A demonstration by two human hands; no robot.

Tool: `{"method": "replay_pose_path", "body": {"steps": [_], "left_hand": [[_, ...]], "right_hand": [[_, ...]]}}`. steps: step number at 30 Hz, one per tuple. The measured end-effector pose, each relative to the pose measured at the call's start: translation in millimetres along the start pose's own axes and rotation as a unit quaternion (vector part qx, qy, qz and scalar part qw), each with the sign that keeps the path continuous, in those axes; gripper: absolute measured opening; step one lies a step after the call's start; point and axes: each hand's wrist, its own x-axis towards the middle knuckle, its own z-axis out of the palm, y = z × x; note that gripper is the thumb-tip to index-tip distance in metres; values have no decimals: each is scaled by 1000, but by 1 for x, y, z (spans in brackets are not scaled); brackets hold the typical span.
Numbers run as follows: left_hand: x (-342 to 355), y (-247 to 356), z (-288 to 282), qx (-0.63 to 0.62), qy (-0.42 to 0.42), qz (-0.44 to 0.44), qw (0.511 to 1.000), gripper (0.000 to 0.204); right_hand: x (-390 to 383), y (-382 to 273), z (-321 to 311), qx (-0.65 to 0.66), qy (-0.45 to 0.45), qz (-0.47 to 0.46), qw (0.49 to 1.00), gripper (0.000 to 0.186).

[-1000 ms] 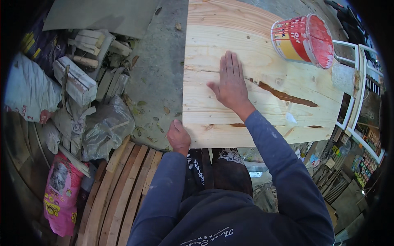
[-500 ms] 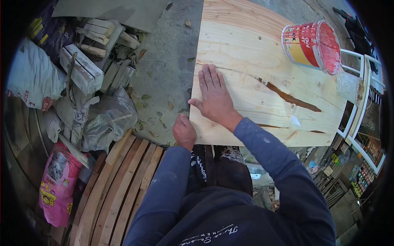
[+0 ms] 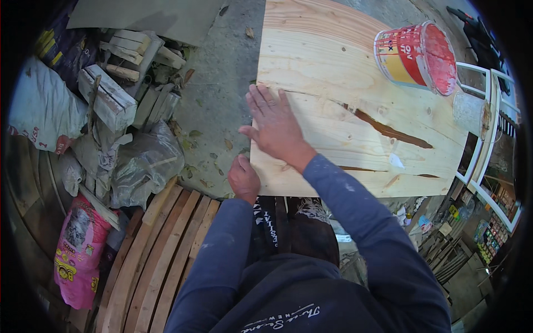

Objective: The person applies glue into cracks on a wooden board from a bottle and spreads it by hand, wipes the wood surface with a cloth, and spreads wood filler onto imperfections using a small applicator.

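A pale wooden panel (image 3: 333,127) lies before me, with a long dark brown patch (image 3: 388,130) and thinner brown streaks running along its grain. My right hand (image 3: 276,126) rests flat on the panel near its left edge. Its fingers are stretched out, the tips reaching that edge and the thumb sticking out to the left. Lower down, my left hand (image 3: 243,177) is closed at the panel's near left corner, against the edge. Its fingertips are hidden. On the far right of the panel a red, white and yellow paint bucket (image 3: 401,55) lies tipped, its smeared opening facing right.
Beside the bucket is a whitish can (image 3: 469,115), near a white frame (image 3: 482,139). Wood offcuts (image 3: 108,97), a clear plastic bag (image 3: 150,166) and a pink bag (image 3: 83,250) lie to the left. Wooden slats (image 3: 161,250) stand by my left arm. Leaves dot the concrete floor (image 3: 216,94).
My right hand has slid left across the panel, its fingertips now at the left edge. The view has shifted slightly; my left hand stays at the corner.
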Motion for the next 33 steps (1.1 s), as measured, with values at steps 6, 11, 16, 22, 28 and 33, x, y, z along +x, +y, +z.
{"method": "replay_pose_path", "body": {"steps": [6,11,16,22,28,33], "left_hand": [[5,-6,-9,3,-1,-4,1000,43],[7,-19,0,-61,4,22,998,39],[5,-20,-16,-228,-112,-118,960,40],[-67,-169,-24,-140,25,-277,950,29],[-220,-316,-48,177,-332,-309,874,33],[-208,-284,-22,47,-386,-341,856,38]], "right_hand": [[-93,-60,-73,196,3,74,978,58],[-314,-58,-43,118,-242,220,938,72],[-345,-35,23,183,-526,528,641,123],[-365,-8,76,125,-588,463,651,122],[-360,-16,45,145,-573,386,708,78],[-377,33,17,169,-442,380,795,46]]}}
